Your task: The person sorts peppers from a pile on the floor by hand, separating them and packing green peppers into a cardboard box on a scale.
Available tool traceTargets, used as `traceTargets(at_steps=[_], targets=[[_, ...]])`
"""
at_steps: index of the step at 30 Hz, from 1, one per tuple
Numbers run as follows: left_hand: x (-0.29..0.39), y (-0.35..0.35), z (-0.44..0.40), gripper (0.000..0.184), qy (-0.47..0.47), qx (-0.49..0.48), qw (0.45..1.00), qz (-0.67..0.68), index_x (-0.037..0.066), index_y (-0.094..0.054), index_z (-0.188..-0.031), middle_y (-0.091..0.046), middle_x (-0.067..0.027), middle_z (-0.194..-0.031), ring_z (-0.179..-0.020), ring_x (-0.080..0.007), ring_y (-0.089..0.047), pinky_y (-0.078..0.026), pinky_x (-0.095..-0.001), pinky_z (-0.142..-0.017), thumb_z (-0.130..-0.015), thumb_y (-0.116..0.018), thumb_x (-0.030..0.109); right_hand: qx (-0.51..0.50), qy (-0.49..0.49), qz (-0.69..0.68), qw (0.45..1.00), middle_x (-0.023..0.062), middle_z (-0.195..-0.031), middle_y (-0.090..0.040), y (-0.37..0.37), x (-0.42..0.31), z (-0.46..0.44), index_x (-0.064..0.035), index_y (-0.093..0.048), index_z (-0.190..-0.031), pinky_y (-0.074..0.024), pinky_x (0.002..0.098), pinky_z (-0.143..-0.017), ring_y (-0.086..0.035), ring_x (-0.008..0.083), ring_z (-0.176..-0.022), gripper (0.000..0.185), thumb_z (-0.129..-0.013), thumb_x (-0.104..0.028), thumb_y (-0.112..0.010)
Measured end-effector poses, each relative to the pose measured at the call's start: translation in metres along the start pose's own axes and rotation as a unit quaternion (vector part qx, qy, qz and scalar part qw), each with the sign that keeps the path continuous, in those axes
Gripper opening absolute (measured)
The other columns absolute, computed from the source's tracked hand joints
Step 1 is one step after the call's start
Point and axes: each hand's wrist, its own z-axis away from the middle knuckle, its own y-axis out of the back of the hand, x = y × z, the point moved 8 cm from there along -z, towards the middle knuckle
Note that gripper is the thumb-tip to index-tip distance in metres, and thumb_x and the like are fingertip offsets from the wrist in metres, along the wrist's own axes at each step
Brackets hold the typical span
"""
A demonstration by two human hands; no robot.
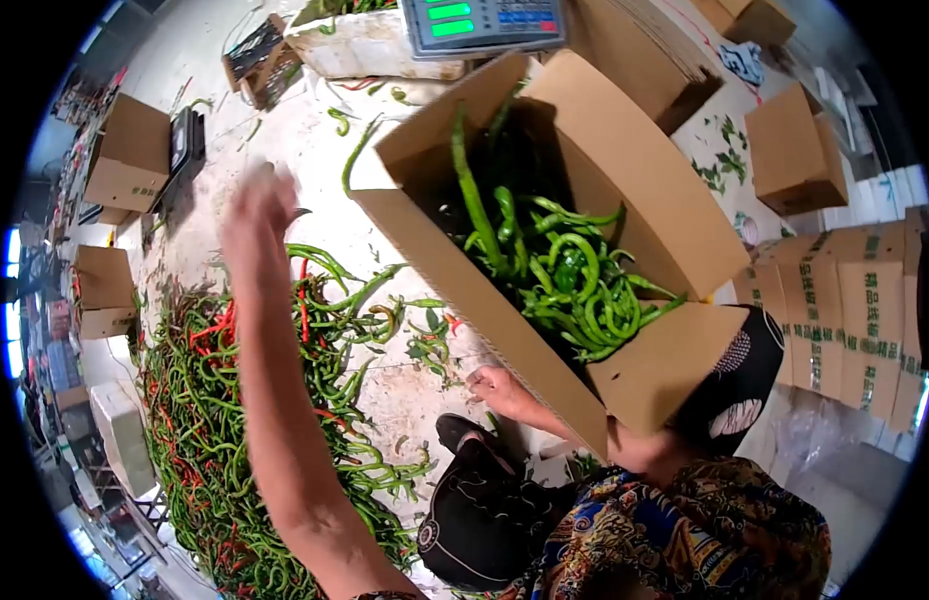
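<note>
My left hand is lifted over the left part of the floor, smeared by motion. A small dark tip shows beside its fingers, and I cannot make out whether it is held. Below that arm spreads a big heap of green chili peppers with red ones mixed in. An open cardboard box leans tilted by my lap, partly filled with long green chili peppers. Low beside the box's near wall is my right hand, its fingers slightly apart and seemingly holding nothing; the box hides part of that forearm.
A digital scale with green readouts stands beyond the box, next to a white foam crate. Flattened printed cartons are stacked at right. Another cardboard box sits far right. Stray peppers and leaves litter the pale floor.
</note>
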Motion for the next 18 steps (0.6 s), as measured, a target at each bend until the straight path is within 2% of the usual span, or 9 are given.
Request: traceTargets(at_steps=[2,4,7,8,9,10,14,16,18], targets=[[-0.117,0.054,0.045,0.023,0.134,-0.052,0.989,-0.024,0.000,-0.062,-0.086,-0.062,-0.0074,-0.079,-0.068,-0.0149,-0.057,-0.045,-0.0280,-0.063,-0.085,-0.063,0.024,-0.022,-0.019,0.082,0.996,0.0085,-0.093,-0.065,0.006,-0.018,0.020,0.0029,-0.058,-0.109,-0.0522,0.0313,-0.076,-0.064,0.0169,-0.088,0.024,-0.092,-0.014,-0.059],[-0.192,0.104,0.133,0.020,0.214,0.077,0.968,-0.110,0.007,-0.056,-0.075,-0.053,-0.0022,-0.065,-0.055,-0.0118,-0.045,-0.040,-0.0263,-0.054,-0.085,-0.061,0.024,-0.067,-0.006,0.029,0.997,0.0092,-0.092,-0.065,0.013,0.018,0.020,0.0016,-0.058,-0.110,-0.0514,0.0323,-0.078,-0.064,0.0177,-0.088,0.026,-0.091,-0.016,-0.060],[-0.289,0.160,0.259,0.010,0.349,0.111,0.929,-0.052,0.007,-0.057,-0.079,-0.059,-0.0049,-0.066,-0.050,-0.0090,-0.048,-0.037,-0.0226,-0.046,-0.083,-0.062,0.015,-0.045,0.150,0.187,0.970,0.0105,-0.091,-0.066,0.014,-0.034,0.038,0.0002,-0.058,-0.110,-0.0510,0.0324,-0.078,-0.064,0.0179,-0.087,0.025,-0.091,-0.017,-0.059],[-0.310,0.172,0.293,0.019,0.344,0.102,0.931,-0.066,0.003,-0.061,-0.075,-0.059,-0.0070,-0.065,-0.050,-0.0145,-0.050,-0.037,-0.0263,-0.044,-0.084,-0.060,0.020,-0.025,0.160,0.219,0.962,0.0106,-0.090,-0.067,0.015,-0.043,0.041,-0.0006,-0.059,-0.109,-0.0515,0.0322,-0.076,-0.064,0.0176,-0.085,0.024,-0.089,-0.015,-0.060],[-0.341,0.189,0.335,0.007,0.408,0.141,0.902,-0.029,0.006,-0.063,-0.091,-0.062,-0.0069,-0.069,-0.049,-0.0115,-0.052,-0.043,-0.0236,-0.046,-0.086,-0.061,0.011,-0.005,0.168,0.250,0.954,0.0107,-0.089,-0.068,0.017,-0.049,0.045,-0.0015,-0.061,-0.108,-0.0519,0.0319,-0.074,-0.065,0.0173,-0.083,0.024,-0.088,-0.013,-0.060],[-0.343,0.187,0.367,0.010,0.435,0.186,0.881,0.010,0.006,-0.064,-0.094,-0.064,-0.0070,-0.070,-0.054,-0.0133,-0.056,-0.047,-0.0248,-0.049,-0.086,-0.061,0.010,-0.015,0.136,0.246,0.960,0.0103,-0.088,-0.069,0.020,-0.042,0.043,-0.0021,-0.062,-0.108,-0.0523,0.0315,-0.073,-0.065,0.0170,-0.082,0.024,-0.086,-0.012,-0.061],[-0.409,0.229,0.460,0.022,0.414,0.095,0.892,-0.158,0.002,-0.069,-0.096,-0.068,-0.0077,-0.075,-0.070,-0.0188,-0.065,-0.053,-0.0327,-0.066,-0.080,-0.067,0.017,-0.088,-0.031,0.223,0.970,0.0068,-0.087,-0.070,0.025,-0.022,0.046,-0.0042,-0.066,-0.106,-0.0536,0.0280,-0.071,-0.065,0.0132,-0.080,0.028,-0.079,-0.011,-0.065],[-0.422,0.227,0.480,0.029,0.330,0.055,0.854,-0.399,0.001,-0.069,-0.097,-0.068,-0.0076,-0.075,-0.070,-0.0180,-0.065,-0.051,-0.0324,-0.069,-0.077,-0.068,0.022,-0.069,-0.030,0.232,0.970,0.0046,-0.085,-0.068,0.030,-0.017,0.048,-0.0018,-0.066,-0.105,-0.0526,0.0271,-0.071,-0.063,0.0111,-0.077,0.028,-0.079,-0.011,-0.067],[-0.330,0.186,0.462,0.032,0.358,0.077,0.855,-0.368,0.002,-0.069,-0.100,-0.067,-0.0086,-0.073,-0.070,-0.0167,-0.064,-0.051,-0.0319,-0.068,-0.077,-0.066,0.025,-0.064,-0.070,0.234,0.968,0.0023,-0.080,-0.066,0.034,-0.009,0.053,-0.0027,-0.067,-0.098,-0.0501,0.0254,-0.067,-0.060,0.0091,-0.073,0.021,-0.079,-0.013,-0.071]])
